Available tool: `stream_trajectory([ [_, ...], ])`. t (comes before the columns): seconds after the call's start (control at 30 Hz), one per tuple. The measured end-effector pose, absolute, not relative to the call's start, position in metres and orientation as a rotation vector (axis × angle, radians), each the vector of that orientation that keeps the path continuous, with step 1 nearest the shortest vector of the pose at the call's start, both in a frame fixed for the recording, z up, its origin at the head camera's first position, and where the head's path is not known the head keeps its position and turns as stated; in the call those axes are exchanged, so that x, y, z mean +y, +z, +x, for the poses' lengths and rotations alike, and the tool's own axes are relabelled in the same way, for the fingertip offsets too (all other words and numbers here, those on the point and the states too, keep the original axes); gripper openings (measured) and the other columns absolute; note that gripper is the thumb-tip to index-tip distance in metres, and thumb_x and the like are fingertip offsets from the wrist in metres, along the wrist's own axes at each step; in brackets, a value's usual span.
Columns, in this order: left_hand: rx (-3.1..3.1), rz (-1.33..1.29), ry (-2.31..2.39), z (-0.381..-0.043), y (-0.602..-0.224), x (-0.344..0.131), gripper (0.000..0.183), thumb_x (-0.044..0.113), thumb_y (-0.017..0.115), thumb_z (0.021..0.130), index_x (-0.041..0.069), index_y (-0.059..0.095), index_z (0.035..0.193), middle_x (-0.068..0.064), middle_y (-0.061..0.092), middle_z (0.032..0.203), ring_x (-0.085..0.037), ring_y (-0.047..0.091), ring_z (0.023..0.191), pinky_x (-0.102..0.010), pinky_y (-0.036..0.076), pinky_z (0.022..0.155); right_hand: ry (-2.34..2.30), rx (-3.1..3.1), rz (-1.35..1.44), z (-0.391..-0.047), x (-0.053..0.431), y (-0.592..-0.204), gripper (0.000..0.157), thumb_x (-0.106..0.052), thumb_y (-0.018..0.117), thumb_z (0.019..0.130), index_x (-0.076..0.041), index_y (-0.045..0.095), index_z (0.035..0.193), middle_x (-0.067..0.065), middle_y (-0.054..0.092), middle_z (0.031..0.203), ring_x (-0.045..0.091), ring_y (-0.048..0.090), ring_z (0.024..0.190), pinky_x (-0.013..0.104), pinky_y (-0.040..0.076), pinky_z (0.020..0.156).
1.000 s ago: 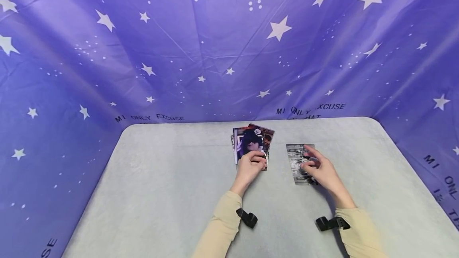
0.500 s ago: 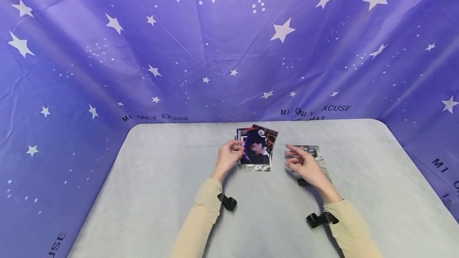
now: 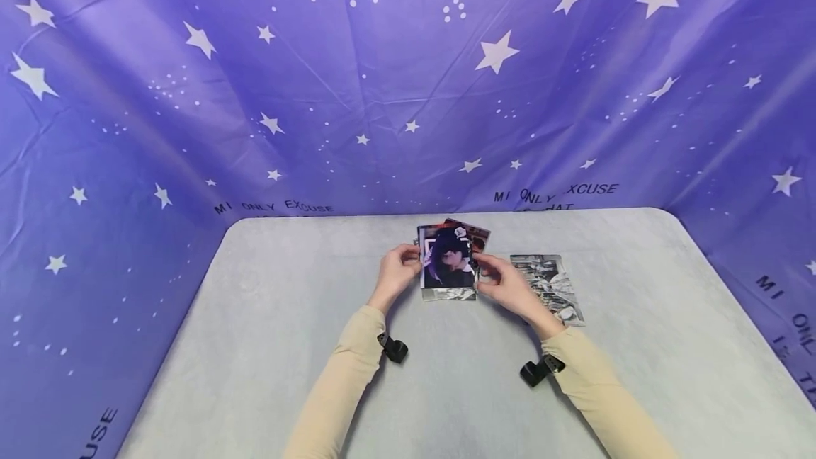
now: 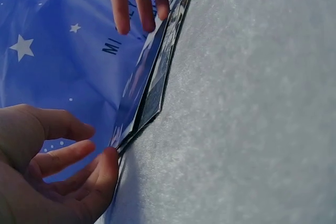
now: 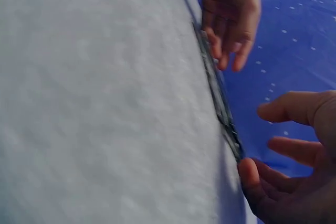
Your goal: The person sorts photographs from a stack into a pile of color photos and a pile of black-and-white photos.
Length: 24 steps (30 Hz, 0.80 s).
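In the head view, a small stack of photo cards (image 3: 446, 261) lies mid-table, a dark purple portrait on top. A reddish-brown card (image 3: 481, 239) juts out at its upper right, and a grey-white card (image 3: 440, 295) shows below the portrait. My left hand (image 3: 398, 271) is at the stack's left edge, fingers loosely bent; in the left wrist view its thumb tip (image 4: 110, 158) meets the cards' edge. My right hand (image 3: 510, 289) reaches the right edge, thumb and fingers apart. In the right wrist view its thumb (image 5: 249, 174) is right at the stack's edge.
A black-and-white photo card (image 3: 551, 285) lies to the right of the stack, partly under my right hand in the head view. The grey table (image 3: 274, 346) meets a purple star-patterned cloth (image 3: 382, 91) at its back and sides.
My left hand has moved from the front of the stack to its left edge. My right hand has left the black-and-white card and gone left to the stack's right edge.
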<state>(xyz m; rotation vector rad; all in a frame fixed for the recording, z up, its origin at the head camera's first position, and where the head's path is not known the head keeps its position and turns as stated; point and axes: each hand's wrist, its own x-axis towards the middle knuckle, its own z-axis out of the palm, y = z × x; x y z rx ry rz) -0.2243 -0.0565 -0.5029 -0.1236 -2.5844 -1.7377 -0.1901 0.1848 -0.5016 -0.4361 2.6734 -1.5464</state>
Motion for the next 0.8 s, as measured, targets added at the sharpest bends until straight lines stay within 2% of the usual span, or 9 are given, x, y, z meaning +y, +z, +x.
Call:
stream_trajectory([
  [0.2, -2.552, -0.074, -1.838, -0.222, -0.503, -0.054, 0.037, -0.01, 0.065, 0.074, -0.009, 0.065, 0.11, -0.022, 0.067, 0.103, -0.033, 0.067, 0.089, -0.034, 0.054, 0.081, -1.588, 2.676, -0.345, -0.193, 0.174, -0.507, 0.07, 0.004, 0.072, 0.076, 0.005, 0.044, 0.14, 0.028, 0.057, 0.121, 0.035, 0.057, 0.097, 0.028, 0.052, 0.074],
  [0.33, -2.509, -0.06, -1.93, -0.223, -0.503, -0.048, 0.038, -0.011, 0.065, 0.075, -0.01, 0.063, 0.113, -0.024, 0.066, 0.106, -0.034, 0.067, 0.091, -0.033, 0.054, 0.08, -1.633, 2.679, -0.334, -0.194, 0.171, -0.506, 0.07, 0.005, 0.071, 0.076, 0.005, 0.044, 0.14, 0.026, 0.059, 0.118, 0.034, 0.056, 0.096, 0.022, 0.049, 0.07],
  [0.8, -2.422, -0.026, -2.076, -0.222, -0.501, -0.045, 0.038, -0.007, 0.068, 0.078, -0.009, 0.062, 0.115, -0.024, 0.064, 0.11, -0.03, 0.067, 0.089, -0.028, 0.054, 0.072, -1.72, 2.627, -0.3, -0.191, 0.173, -0.501, 0.067, 0.006, 0.069, 0.078, 0.005, 0.044, 0.14, 0.028, 0.057, 0.121, 0.037, 0.057, 0.099, 0.024, 0.05, 0.074],
])
